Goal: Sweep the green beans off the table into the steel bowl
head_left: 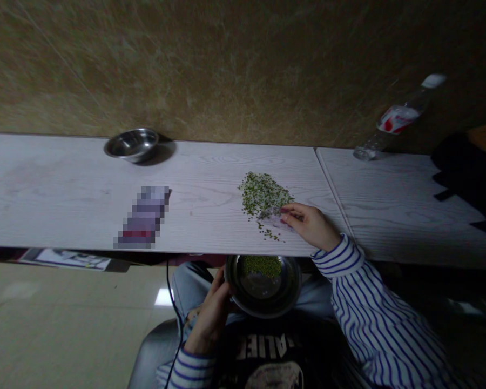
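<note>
Small green beans [263,192], which look like mung beans, lie spread in a loose patch on the white wood-grain table [202,216]. A few stray ones sit nearer the front edge. Between the fingertips of my right hand [314,226] is a thin, see-through piece of plastic, like a card [276,219], at the near right side of the patch. My left hand [214,310] grips the left rim of a steel bowl [263,310] just below the table's front edge, over my lap. Green beans [261,265] are gathered at the far side inside this bowl.
Toward the back left stands a second steel bowl [133,147]. A blurred-out flat object [143,219] lies in front of it. A plastic bottle [397,120] stands at the back right, beside a dark bundle [470,178]. A seam crosses the table, and a wall rises behind.
</note>
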Available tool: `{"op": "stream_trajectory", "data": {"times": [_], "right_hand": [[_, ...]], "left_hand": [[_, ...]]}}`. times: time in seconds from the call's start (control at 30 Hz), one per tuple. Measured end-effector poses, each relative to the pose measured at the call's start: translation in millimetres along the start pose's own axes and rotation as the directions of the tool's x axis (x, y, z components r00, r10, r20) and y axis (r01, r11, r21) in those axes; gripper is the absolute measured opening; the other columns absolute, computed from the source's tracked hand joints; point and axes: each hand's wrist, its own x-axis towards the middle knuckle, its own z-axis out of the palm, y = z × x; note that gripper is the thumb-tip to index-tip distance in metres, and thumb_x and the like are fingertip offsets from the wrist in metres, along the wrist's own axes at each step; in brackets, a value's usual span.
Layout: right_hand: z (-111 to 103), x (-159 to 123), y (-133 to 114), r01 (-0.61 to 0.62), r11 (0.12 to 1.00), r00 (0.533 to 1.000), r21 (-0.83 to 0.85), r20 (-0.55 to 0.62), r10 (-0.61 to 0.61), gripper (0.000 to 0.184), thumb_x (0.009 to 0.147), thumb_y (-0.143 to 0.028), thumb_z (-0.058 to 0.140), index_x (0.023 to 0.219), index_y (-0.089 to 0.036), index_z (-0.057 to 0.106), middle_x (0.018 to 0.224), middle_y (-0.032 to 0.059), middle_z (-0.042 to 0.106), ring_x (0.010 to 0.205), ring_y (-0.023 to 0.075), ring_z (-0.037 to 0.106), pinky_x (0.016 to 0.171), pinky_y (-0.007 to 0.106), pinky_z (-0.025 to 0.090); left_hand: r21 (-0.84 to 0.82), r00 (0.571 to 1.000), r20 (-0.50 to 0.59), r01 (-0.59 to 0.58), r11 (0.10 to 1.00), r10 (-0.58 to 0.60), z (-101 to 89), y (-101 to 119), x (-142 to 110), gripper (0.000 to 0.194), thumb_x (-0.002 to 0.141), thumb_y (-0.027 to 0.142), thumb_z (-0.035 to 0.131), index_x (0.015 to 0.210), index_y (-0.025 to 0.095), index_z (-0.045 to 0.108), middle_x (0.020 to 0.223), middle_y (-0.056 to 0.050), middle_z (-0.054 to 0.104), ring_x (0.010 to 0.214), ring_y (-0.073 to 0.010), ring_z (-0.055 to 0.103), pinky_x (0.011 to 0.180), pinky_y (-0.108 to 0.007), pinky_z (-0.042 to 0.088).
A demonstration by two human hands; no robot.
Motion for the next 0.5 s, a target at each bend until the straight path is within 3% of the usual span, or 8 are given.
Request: {"op": "stream_trajectory", "data": {"times": [0.27,0.5], "right_hand": [[-2.8,-5.2,-3.1,0.053,0.998,0.996,-0.035,0.075,-0.05,0.019,0.082,-0.021,0.062,0.099,-0.019,0.072,0.09,0.0056,0.076,0.081,0.0188,0.071,0.076,0.032,0.057],[2.9,-1.3,-7.3,0.023,0.999,1.0,0.027,0.01,-0.023,0.018,0.08,-0.019,0.062,0.097,-0.019,0.07,0.082,0.0049,0.076,0.076,0.0181,0.071,0.072,0.03,0.057]], "left_hand": [[0.02,1.0,0.017,0.011,1.0,-0.012,-1.8,-0.9,1.6,0.064,0.064,0.024,0.069,0.127,0.022,0.056,0.086,-0.001,0.068,0.073,-0.0195,0.06,0.063,-0.03,0.047],[0.006,0.999,0.032,-0.017,1.0,0.017,-1.5,-0.1,1.4,0.054,0.065,0.021,0.068,0.119,0.024,0.061,0.071,0.005,0.06,0.068,-0.0167,0.054,0.064,-0.028,0.045]]}}
